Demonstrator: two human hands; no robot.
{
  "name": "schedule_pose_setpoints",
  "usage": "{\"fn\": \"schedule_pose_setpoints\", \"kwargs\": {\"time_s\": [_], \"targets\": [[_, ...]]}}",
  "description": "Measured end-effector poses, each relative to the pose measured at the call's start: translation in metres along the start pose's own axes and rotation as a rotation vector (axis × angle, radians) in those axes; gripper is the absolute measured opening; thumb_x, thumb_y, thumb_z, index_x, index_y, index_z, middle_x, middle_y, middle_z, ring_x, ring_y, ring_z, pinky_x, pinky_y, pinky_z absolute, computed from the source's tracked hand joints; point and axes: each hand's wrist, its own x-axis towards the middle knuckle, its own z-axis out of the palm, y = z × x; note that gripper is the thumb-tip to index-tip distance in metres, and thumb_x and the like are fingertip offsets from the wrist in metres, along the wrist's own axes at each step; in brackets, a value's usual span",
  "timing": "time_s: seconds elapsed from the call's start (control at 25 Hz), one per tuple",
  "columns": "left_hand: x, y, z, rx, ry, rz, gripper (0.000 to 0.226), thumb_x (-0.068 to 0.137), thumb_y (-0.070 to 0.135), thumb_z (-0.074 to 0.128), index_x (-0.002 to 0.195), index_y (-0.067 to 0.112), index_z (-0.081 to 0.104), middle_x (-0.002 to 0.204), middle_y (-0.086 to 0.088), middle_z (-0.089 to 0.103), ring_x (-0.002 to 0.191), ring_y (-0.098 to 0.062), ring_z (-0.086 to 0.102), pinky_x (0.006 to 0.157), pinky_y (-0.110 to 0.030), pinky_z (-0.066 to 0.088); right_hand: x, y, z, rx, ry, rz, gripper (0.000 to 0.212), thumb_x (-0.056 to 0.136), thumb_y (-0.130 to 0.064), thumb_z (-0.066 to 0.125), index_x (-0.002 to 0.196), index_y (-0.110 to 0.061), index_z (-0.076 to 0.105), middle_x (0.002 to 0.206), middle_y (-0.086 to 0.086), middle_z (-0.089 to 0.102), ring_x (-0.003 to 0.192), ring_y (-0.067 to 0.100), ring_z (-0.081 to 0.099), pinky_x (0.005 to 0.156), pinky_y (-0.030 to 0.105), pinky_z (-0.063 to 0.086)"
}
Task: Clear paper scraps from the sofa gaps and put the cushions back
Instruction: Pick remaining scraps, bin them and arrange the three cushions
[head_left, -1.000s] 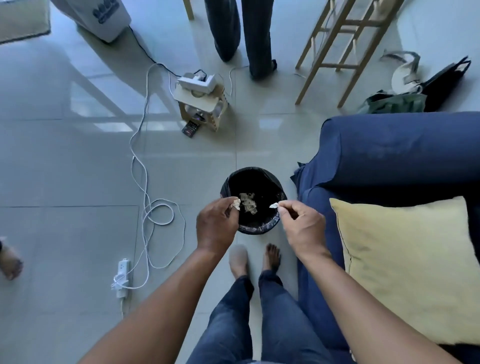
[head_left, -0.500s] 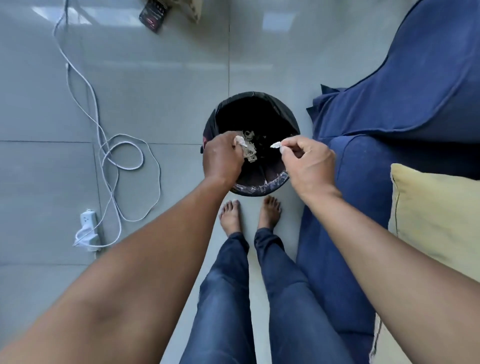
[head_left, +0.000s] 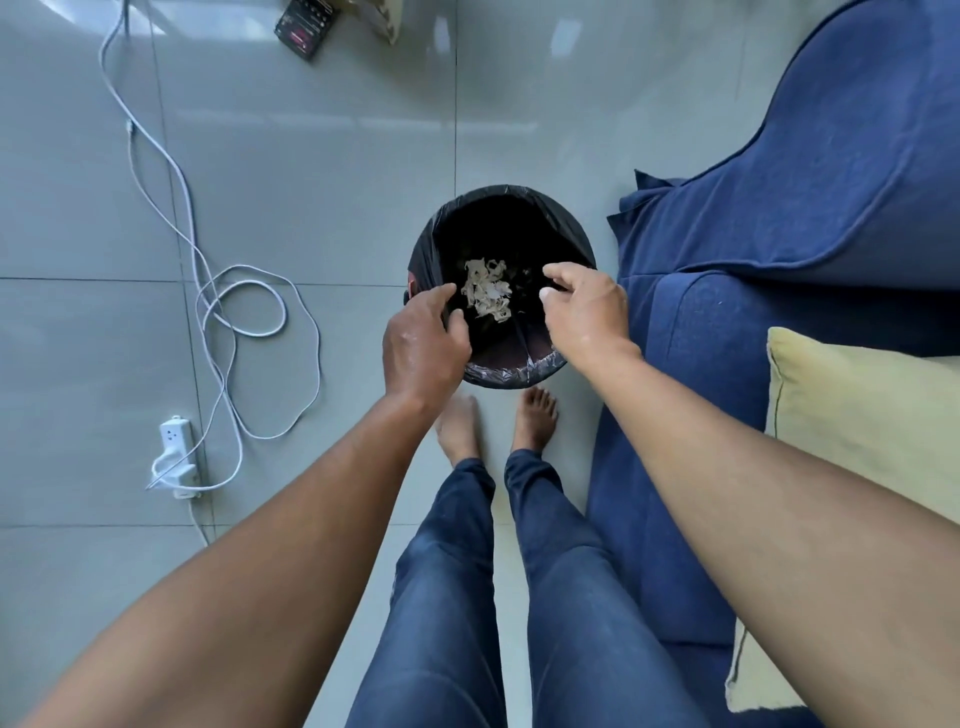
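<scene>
Paper scraps (head_left: 487, 295): crumpled, off-white, heaped at the bottom of the bin (head_left: 566, 228), between and below both hands. Bin: round, lined with glossy black plastic. Left hand (head_left: 423, 345), at the rim's 8 o'clock: fingers loosely curled, empty. Right hand (head_left: 584, 306), at 4 o'clock: fingers spread, empty. Sofa (head_left: 810, 218), at 3 o'clock: blue woven fabric. Cushion (head_left: 857, 415): pale yellow, square. Floor (head_left: 311, 182): glossy grey tile.

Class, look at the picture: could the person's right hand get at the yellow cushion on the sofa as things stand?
Probably yes. The right hand hangs open over the bin, seemingly holding nothing, and the yellow cushion lies uncovered on the sofa just to its right, with nothing between.
</scene>
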Motion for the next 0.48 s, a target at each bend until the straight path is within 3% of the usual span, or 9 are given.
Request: {"fn": "schedule_pose_setpoints", "kwargs": {"time_s": [0.16,0.32,0.48], "targets": [[-0.030,0.023,-0.029,-0.001,0.000,0.123,0.038,0.096,0.021,0.058,0.134,0.017,0.063,0.130,-0.001,0.068,0.115,-0.021,0.064,0.099,-0.028,0.045,-0.045,-0.014,-0.029,0.032,0.029,-0.005,0.035,0.096,-0.018,0.058,0.130,-0.018,0.066,0.127,0.002,0.071,0.113,0.015,0.067,0.099,0.017,0.040],[-0.075,0.058,-0.068,0.030,-0.045,0.250,0.043,0.101,0.014,0.049,0.144,0.014,0.053,0.150,-0.002,0.052,0.140,-0.018,0.047,0.114,-0.026,0.033,-0.104,-0.029,-0.067,0.059,0.114,-0.074,0.039,0.097,-0.024,0.056,0.136,-0.019,0.062,0.134,0.003,0.067,0.125,0.021,0.061,0.109,0.029,0.042],[-0.121,0.096,-0.108,0.040,-0.049,0.386,0.046,0.102,0.013,0.048,0.148,0.011,0.049,0.155,-0.004,0.045,0.147,-0.017,0.037,0.120,-0.027,0.027,-0.165,-0.038,-0.107,0.099,0.229,-0.128,0.043,0.099,-0.024,0.056,0.141,-0.015,0.057,0.144,0.006,0.060,0.135,0.025,0.053,0.113,0.034,0.038]]}}
